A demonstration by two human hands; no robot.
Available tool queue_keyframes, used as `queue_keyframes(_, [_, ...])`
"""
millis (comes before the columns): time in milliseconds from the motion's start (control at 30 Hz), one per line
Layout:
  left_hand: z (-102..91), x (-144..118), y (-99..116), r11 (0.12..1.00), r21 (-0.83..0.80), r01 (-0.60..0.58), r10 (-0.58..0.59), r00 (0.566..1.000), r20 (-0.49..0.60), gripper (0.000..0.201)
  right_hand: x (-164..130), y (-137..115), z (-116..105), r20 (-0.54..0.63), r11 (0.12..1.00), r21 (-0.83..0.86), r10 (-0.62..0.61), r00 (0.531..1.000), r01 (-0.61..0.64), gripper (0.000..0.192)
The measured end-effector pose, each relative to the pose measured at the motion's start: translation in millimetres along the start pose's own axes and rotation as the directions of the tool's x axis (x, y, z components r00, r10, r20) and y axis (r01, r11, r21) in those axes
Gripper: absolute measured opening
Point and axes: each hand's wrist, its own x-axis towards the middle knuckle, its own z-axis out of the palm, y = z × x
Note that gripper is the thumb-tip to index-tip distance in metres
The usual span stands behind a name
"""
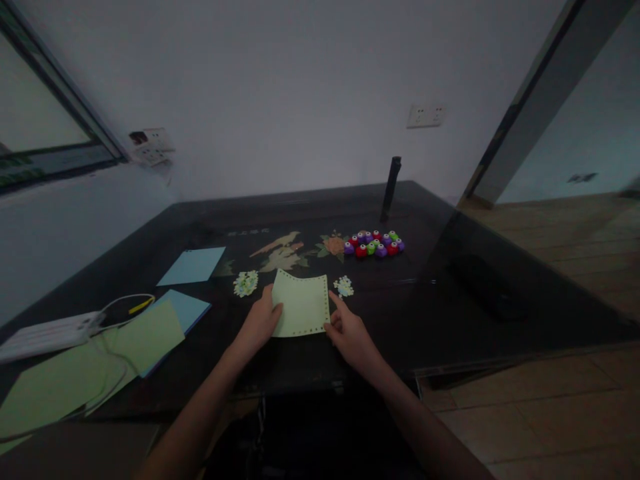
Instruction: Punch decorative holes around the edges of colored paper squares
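Note:
A pale green sheet of paper [300, 305] with small punched holes along its edges is held up at the table's front. My left hand [261, 319] grips its left edge, thumb on the near face. At the right edge, my right hand [350, 333] pinches the lower corner between thumb and fingers, its index finger stretched up along the side. One small pile of paper cutouts [245, 284] lies left of the sheet. Another pile of pale cutouts [344, 287] is just past my right hand.
Several red, purple and green craft punches [373, 245] cluster behind the sheet to the right. A black upright object [391, 189] stands at the back. Blue paper [193, 266], green sheets [65, 380] and a white power strip [50, 335] with cables lie left on the dark table [400, 310].

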Motion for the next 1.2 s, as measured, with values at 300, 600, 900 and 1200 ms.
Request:
queue_keyframes(300, [10.2, -5.5, 3.4, 0.993, 0.101, -0.063, 0.068, 0.996, -0.052, 0.062, -11.7, -13.9, -2.7, 0.028, 0.913, -0.402, -0.066, 0.997, 0.072, 0.037])
queue_keyframes(600, [7.9, -6.2, -2.6, 0.967, 0.254, -0.029, 0.056, 0.993, -0.102, 0.055, -18.9, -14.0, -7.2, -0.007, 0.856, -0.501, -0.157, 0.988, 0.132, 0.024])
queue_keyframes(900, [0.6, -11.3, -2.6, 0.979, 0.198, 0.047, -0.024, 0.993, -0.114, 0.044, -22.0, -7.7, -4.5, -0.021, 0.856, -0.473, -0.245, 0.969, 0.206, 0.028])
queue_keyframes(1200, [-0.6, -18.2, -4.7, 0.978, 0.210, 0.018, 0.004, 0.994, -0.106, 0.040, -29.5, -3.3, -3.4, 0.005, 0.834, -0.507, -0.248, 0.969, 0.216, 0.032])
